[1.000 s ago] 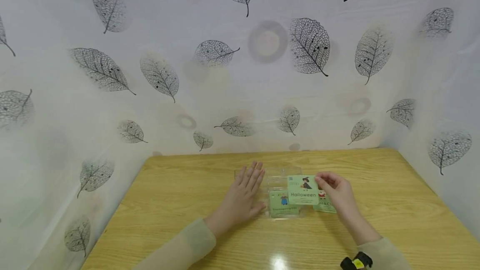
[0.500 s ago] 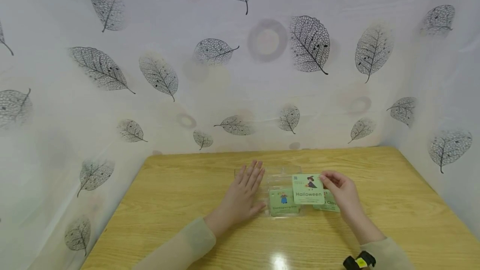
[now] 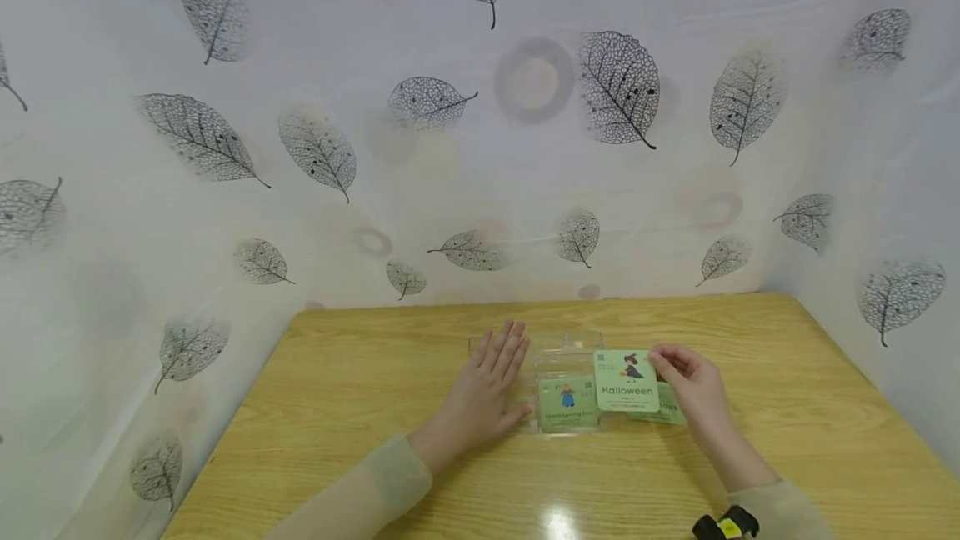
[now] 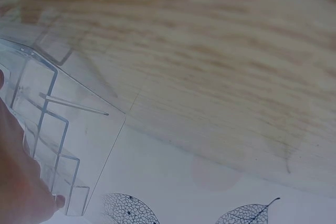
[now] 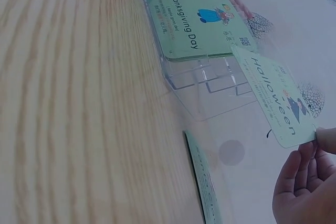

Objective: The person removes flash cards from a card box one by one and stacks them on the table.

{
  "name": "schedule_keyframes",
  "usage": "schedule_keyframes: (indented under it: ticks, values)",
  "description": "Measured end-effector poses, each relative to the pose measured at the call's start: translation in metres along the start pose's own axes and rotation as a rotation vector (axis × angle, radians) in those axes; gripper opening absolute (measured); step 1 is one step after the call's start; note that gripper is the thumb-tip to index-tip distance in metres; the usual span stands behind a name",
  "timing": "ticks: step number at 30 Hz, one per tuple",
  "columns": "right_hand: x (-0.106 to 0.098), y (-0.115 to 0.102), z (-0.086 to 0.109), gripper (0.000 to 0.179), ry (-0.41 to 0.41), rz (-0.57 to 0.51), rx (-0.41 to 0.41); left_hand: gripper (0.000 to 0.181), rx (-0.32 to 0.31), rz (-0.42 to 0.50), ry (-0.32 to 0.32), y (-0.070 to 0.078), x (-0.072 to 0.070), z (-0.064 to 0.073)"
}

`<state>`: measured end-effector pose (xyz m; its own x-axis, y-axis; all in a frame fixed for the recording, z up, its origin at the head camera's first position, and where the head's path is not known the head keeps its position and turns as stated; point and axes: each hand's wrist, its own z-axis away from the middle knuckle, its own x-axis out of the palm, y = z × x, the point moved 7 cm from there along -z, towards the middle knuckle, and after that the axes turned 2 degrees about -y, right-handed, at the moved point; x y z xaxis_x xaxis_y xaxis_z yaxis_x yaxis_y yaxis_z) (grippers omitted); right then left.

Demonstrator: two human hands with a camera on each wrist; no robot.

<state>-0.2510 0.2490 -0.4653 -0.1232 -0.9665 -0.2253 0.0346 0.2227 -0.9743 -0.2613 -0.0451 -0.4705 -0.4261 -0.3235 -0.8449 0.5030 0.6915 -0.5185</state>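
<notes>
My right hand (image 3: 693,386) pinches a green Halloween card (image 3: 627,382) by its right edge, raised above the table; a witch figure is printed on it. Beneath and behind it lies a green Santa Claus card (image 5: 203,184) on the table, partly covered in the head view. A clear tiered plastic holder (image 4: 63,114) stands in the middle, with a Thanksgiving Day card (image 3: 567,404) in its front slot; the right wrist view suggests more cards behind that one. Against the holder's left side rests my left hand (image 3: 483,394), its fingers straight.
The wooden table (image 3: 337,407) runs back to a white curtain (image 3: 480,148) printed with leaves, which also hangs along both sides. A black wrist strap (image 3: 726,523) sits on the right sleeve.
My right hand has drawn the Halloween card to the right, away from the holder, uncovering more of the Thanksgiving card and covering more of the Santa Claus card. The left hand has stayed put.
</notes>
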Motion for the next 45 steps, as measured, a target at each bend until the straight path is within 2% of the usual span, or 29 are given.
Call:
schedule_keyframes:
  ticks: [5,15,25,34,36,42,45]
  values:
    - [-0.005,0.002,-0.001,0.038,0.022,0.002,0.015,0.099,-0.001,-0.001,-0.02,-0.001,-0.001,0.0]
    - [-0.013,0.006,-0.003,0.028,0.037,-0.016,-0.004,0.099,0.0,0.009,-0.004,-0.001,-0.001,0.0]
    - [-0.022,0.011,-0.001,0.028,0.046,-0.017,-0.008,0.099,0.001,-0.01,-0.002,0.0,-0.001,0.0]
    - [-0.027,0.019,-0.003,0.037,0.053,0.004,0.061,0.099,0.003,-0.013,-0.004,-0.001,-0.002,0.0]
    - [-0.028,0.02,-0.003,0.036,0.051,-0.009,0.047,0.1,0.003,-0.012,-0.003,0.0,-0.002,0.0]
    - [-0.031,0.019,-0.001,0.012,0.038,-0.113,-0.045,0.1,0.003,-0.005,-0.007,0.0,0.0,0.0]
    - [-0.032,0.02,-0.001,0.011,0.042,-0.118,-0.044,0.1,0.003,-0.004,-0.011,0.0,0.0,0.0]
